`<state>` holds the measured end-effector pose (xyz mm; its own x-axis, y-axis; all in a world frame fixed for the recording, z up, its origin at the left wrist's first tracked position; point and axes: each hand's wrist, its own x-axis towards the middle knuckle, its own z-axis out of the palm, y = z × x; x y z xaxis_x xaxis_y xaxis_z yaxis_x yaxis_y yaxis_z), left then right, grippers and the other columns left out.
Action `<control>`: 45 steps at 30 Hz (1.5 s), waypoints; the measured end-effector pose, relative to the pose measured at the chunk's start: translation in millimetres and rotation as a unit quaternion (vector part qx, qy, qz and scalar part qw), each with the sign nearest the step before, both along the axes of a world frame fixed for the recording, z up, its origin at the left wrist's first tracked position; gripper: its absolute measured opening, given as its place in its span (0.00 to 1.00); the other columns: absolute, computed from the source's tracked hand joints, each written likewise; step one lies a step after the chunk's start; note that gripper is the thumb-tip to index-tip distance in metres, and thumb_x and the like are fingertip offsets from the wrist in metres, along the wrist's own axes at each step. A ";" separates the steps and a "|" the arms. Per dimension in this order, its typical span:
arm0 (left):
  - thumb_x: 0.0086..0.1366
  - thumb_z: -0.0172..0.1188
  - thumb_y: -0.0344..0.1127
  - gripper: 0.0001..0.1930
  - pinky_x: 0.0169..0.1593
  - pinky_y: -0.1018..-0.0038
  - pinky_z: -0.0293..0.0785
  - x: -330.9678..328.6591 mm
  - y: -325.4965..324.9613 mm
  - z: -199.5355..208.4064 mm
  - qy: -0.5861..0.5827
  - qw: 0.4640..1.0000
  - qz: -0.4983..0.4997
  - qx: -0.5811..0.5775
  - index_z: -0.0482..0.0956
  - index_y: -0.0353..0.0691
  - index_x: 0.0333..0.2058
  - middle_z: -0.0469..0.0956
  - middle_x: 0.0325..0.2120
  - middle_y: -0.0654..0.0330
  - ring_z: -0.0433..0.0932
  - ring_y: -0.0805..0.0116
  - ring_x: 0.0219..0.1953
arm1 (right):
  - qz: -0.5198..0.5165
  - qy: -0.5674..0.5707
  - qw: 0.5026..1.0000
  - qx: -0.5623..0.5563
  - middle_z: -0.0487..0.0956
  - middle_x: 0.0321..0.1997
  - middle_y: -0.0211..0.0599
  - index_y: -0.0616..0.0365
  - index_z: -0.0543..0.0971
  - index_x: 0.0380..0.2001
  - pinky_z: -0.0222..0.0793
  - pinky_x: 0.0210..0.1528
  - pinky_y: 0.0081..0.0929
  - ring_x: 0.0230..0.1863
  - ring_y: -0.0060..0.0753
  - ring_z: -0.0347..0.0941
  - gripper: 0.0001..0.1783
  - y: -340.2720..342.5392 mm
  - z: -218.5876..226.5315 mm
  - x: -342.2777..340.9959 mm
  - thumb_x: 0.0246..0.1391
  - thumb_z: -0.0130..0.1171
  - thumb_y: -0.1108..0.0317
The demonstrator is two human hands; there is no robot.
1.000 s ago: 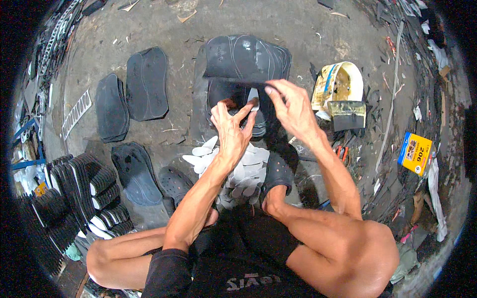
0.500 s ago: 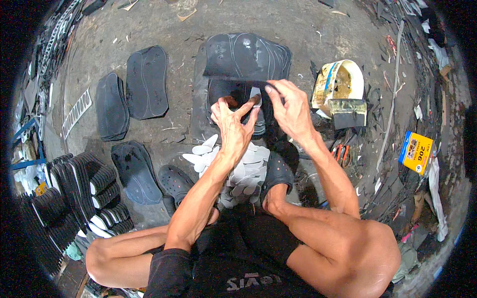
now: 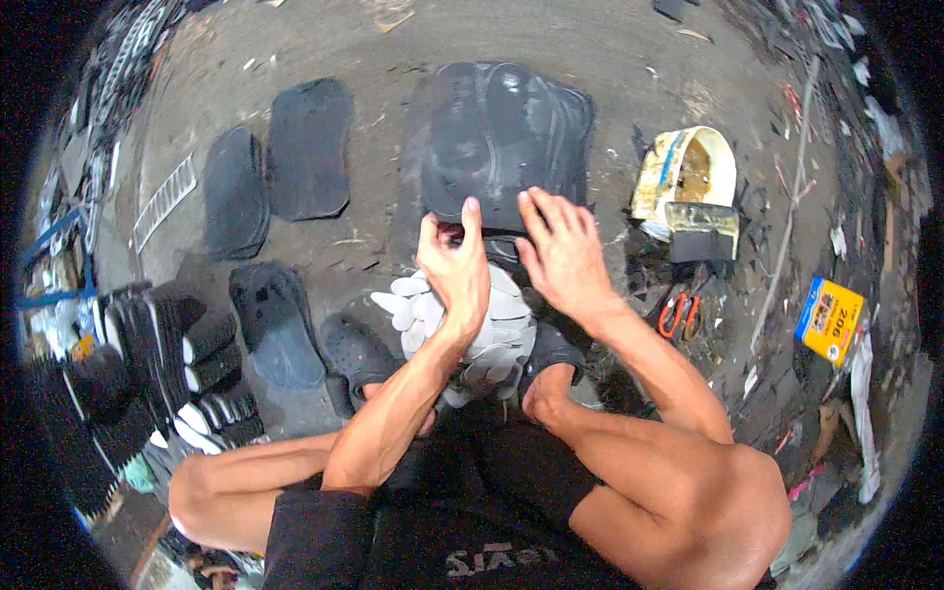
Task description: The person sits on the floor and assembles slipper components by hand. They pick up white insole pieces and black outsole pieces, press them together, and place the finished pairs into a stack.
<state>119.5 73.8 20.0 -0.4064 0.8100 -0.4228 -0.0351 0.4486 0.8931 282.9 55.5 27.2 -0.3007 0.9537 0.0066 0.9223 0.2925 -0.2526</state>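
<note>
A black rubbery sheet (image 3: pixel 506 138) with pale sole-shaped outlines lies in front of me, a dark gap showing under its near edge. At its near left corner my left hand (image 3: pixel 454 273) is closed on the edge, thumb on top and other fingers curled into shadow. My right hand (image 3: pixel 568 254) rests by the near right edge, fingers spread over the sheet, thumb apart and lower. Below the hands, between my feet, several pale grey oval pieces (image 3: pixel 501 329) lie heaped, partly covered by my left wrist.
Black sole-shaped pieces (image 3: pixel 310 147) lie at left, with more soles (image 3: pixel 280 329) nearer. Stacked black and white soles (image 3: pixel 147 364) stand far left. On the right are a cut white tub (image 3: pixel 723 162) with a brush-like dark piece (image 3: pixel 701 234), orange-handled cutters (image 3: pixel 678 315) and a yellow-blue packet (image 3: pixel 831 320).
The lifted near flap of the black sheet has come down. My left hand no longer shows the pale grey piece it held, and my right hand has lowered with the edge.
</note>
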 end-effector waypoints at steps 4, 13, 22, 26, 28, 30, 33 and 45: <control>0.70 0.66 0.26 0.08 0.49 0.68 0.77 15.4 1.9 23.6 0.190 0.936 -0.109 0.276 0.83 0.33 0.46 0.83 0.42 0.55 0.81 0.59 0.43 | -0.186 0.367 0.903 -0.126 0.84 0.59 0.52 0.65 0.82 0.58 0.71 0.67 0.44 0.63 0.50 0.79 0.33 50.2 47.3 22.7 0.72 0.58 0.43; 0.59 0.71 0.28 0.14 0.54 0.56 0.78 -91.0 9.4 0.0 0.305 0.824 -0.342 0.333 0.84 0.40 0.45 0.80 0.44 0.49 0.79 0.47 0.50 | -0.087 0.488 0.860 0.123 0.88 0.56 0.39 0.60 0.86 0.54 0.72 0.66 0.31 0.60 0.31 0.81 0.17 77.1 147.6 26.4 0.64 0.71 0.65; 0.56 0.70 0.27 0.23 0.61 0.54 0.71 -192.2 -40.7 -25.8 0.369 0.706 -0.570 0.202 0.80 0.41 0.52 0.78 0.47 0.52 0.76 0.48 0.57 | 0.103 0.101 0.989 0.027 0.80 0.70 0.39 0.46 0.82 0.64 0.49 0.83 0.61 0.78 0.50 0.66 0.30 41.1 8.3 28.7 0.55 0.70 0.65; 0.57 0.66 0.23 0.17 0.54 0.58 0.75 -181.0 -37.4 -22.1 0.328 0.805 -0.470 0.150 0.82 0.40 0.47 0.77 0.41 0.52 0.78 0.50 0.48 | 0.105 0.135 0.980 -0.100 0.83 0.64 0.43 0.52 0.83 0.60 0.68 0.73 0.49 0.71 0.50 0.74 0.24 45.3 35.0 36.9 0.59 0.67 0.69; 0.57 0.65 0.22 0.15 0.48 0.60 0.78 -167.7 -29.4 -9.6 0.286 0.853 -0.405 0.161 0.84 0.39 0.44 0.76 0.38 0.53 0.79 0.50 0.42 | 0.006 0.254 0.967 0.030 0.87 0.51 0.48 0.56 0.85 0.54 0.80 0.59 0.43 0.54 0.53 0.84 0.16 59.7 54.4 38.3 0.65 0.65 0.69; 0.61 0.67 0.24 0.14 0.41 0.67 0.79 -143.2 -10.1 9.2 0.279 0.867 -0.372 0.180 0.84 0.37 0.47 0.79 0.39 0.54 0.80 0.62 0.36 | -0.160 0.274 0.944 0.090 0.88 0.49 0.48 0.57 0.85 0.53 0.80 0.59 0.42 0.53 0.52 0.85 0.14 74.1 102.1 35.0 0.66 0.63 0.70; 0.64 0.68 0.25 0.15 0.38 0.71 0.78 -78.9 26.3 28.2 0.182 0.916 -0.300 0.195 0.84 0.37 0.50 0.82 0.39 0.54 0.79 0.69 0.32 | -0.207 0.333 0.899 0.197 0.87 0.50 0.47 0.58 0.84 0.53 0.78 0.61 0.41 0.56 0.51 0.85 0.13 88.8 138.9 33.7 0.68 0.63 0.70; 0.63 0.72 0.41 0.14 0.46 0.54 0.70 -3.1 7.4 -6.7 0.424 0.810 -0.336 0.226 0.89 0.40 0.43 0.73 0.38 0.47 0.71 0.47 0.44 | 0.015 0.171 0.983 0.065 0.77 0.63 0.50 0.63 0.79 0.61 0.70 0.69 0.48 0.65 0.56 0.73 0.25 36.6 -3.0 11.2 0.59 0.64 0.74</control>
<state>116.4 81.2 13.3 0.2023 0.9628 0.1789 0.7931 -0.2682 0.5469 294.1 92.2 24.2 -0.2873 0.9289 0.2337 0.7807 0.3684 -0.5047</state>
